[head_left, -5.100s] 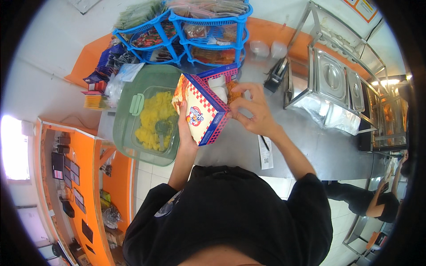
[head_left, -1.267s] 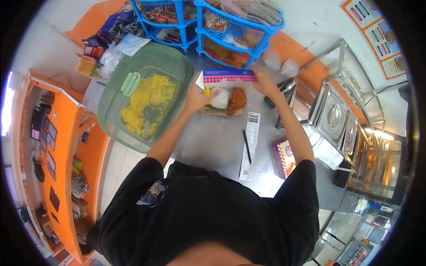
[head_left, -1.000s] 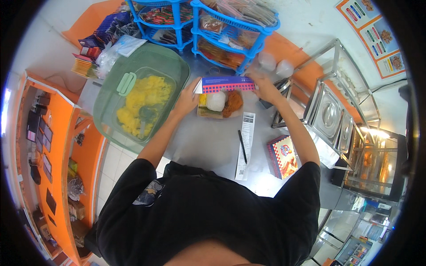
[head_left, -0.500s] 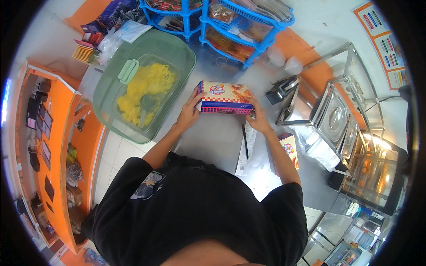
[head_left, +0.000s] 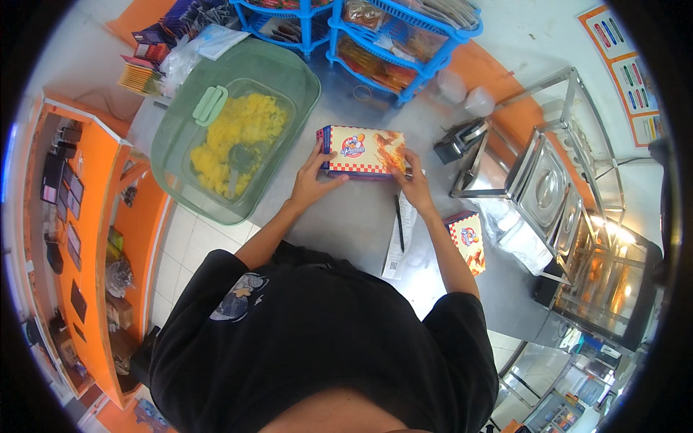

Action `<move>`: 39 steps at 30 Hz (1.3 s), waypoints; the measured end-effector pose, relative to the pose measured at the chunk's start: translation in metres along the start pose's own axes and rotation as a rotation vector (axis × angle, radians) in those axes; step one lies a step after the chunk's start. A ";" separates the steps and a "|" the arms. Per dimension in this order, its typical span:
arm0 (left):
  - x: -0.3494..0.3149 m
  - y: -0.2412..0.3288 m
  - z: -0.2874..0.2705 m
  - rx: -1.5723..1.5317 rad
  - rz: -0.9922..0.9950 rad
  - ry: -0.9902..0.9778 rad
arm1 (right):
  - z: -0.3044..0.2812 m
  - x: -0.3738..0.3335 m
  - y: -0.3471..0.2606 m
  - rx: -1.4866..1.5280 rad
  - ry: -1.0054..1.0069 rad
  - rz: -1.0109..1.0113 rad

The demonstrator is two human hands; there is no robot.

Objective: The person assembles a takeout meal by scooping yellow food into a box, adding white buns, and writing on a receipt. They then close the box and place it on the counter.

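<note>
A cardboard food box point(head_left: 361, 150), cream on top with a red checked border and blue sides, rests on the steel counter with its lid down. My left hand point(head_left: 310, 179) grips its left end, fingers over the side and thumb along the front edge. At the other end, my right hand point(head_left: 414, 179) holds the right front corner, fingertips on the lid. A black pen point(head_left: 399, 220) lies on a long white paper slip point(head_left: 396, 254) just in front. A second box of the same print point(head_left: 468, 242) sits beside my right forearm.
At left stands a green plastic tub point(head_left: 299, 79) showing yellow, rice-like food point(head_left: 238, 137) and a scoop-like shape. Blue tiered racks point(head_left: 426, 72) with packets stand at the back. To the right are a black dispenser point(head_left: 462, 141), a metal-lidded pan point(head_left: 543, 189) and a lit glass cabinet point(head_left: 603, 296).
The box has tipped so its top shows more and its front side less. My left thumb has come out along the front edge, and my right fingers have moved onto the lid.
</note>
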State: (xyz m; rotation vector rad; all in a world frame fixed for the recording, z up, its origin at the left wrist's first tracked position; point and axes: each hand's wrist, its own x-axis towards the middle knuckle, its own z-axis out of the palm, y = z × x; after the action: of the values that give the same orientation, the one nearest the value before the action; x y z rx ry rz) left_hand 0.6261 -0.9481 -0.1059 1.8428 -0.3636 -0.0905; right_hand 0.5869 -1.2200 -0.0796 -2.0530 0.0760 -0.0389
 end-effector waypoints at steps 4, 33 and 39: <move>0.004 0.012 0.003 0.065 -0.041 0.107 | 0.004 -0.002 -0.001 0.019 -0.044 0.058; 0.052 -0.027 0.009 0.407 -0.187 -0.064 | 0.058 0.010 -0.007 -0.751 0.169 -0.508; 0.064 -0.014 0.009 -0.234 -0.331 -0.148 | 0.047 0.002 -0.026 -0.677 0.025 -0.401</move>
State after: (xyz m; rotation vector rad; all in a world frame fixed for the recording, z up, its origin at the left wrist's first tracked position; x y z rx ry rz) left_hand 0.6871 -0.9720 -0.1139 1.6523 -0.1396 -0.4790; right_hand 0.5926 -1.1664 -0.0786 -2.7129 -0.3544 -0.3255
